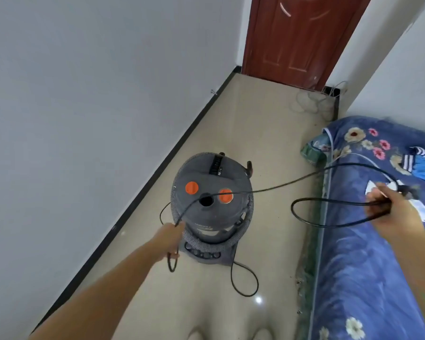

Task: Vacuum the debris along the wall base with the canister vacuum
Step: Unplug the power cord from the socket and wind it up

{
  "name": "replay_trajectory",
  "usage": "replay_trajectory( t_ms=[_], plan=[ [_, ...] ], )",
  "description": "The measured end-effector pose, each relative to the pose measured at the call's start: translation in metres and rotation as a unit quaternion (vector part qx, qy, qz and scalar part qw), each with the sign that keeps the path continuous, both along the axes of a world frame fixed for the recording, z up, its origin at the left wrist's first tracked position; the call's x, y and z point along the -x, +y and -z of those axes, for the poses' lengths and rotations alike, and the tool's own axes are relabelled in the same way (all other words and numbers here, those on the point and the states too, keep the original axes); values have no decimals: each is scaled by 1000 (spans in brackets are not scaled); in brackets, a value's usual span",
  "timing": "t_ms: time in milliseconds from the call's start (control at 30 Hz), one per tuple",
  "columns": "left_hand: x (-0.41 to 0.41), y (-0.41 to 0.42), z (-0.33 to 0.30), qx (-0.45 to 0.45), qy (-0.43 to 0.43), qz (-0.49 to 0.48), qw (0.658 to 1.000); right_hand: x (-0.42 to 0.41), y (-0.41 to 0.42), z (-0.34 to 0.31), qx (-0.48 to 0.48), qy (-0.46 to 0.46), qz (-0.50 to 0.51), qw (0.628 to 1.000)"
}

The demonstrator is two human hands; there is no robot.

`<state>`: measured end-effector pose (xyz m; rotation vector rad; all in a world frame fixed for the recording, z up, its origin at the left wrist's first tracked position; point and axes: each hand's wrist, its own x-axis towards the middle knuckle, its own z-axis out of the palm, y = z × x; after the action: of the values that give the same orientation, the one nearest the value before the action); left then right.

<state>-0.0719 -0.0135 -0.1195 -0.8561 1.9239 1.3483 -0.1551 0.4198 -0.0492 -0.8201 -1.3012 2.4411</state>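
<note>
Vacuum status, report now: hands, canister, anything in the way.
Left hand and right hand both grip the power cord. Canister vacuum upright beside the wall, hose coiled round it. Cord loops on floor.

Your left hand and right hand each grip the black power cord, stretched over the grey canister vacuum at frame centre; flowered bedding lies lower right.

Floor strip open to door — vacuum, cord crossing, bed crowding right
</note>
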Motion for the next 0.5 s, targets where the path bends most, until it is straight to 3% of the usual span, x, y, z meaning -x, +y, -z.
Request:
replay_trajectory(
  t_ms=[100, 200, 267, 367, 500],
  plan=[
    [15, 136, -23, -195, -51, -17, 979, 13, -41, 0, -137, -80, -178, 971],
    [22, 253, -23, -321, -140, -67, 934, 48, -29, 12, -213, -123, -213, 946],
    [35, 306, -9, -359, -174, -142, 906, 77, -6, 7, -244, -130, -218, 936],
    [73, 360, 15, -393, -161, -225, 877, 121, 44, 6, -285, -137, -219, 923],
    [153, 398, 38, -384, -96, -274, 877, 162, 92, 20, -299, -151, -229, 914]
  ],
)
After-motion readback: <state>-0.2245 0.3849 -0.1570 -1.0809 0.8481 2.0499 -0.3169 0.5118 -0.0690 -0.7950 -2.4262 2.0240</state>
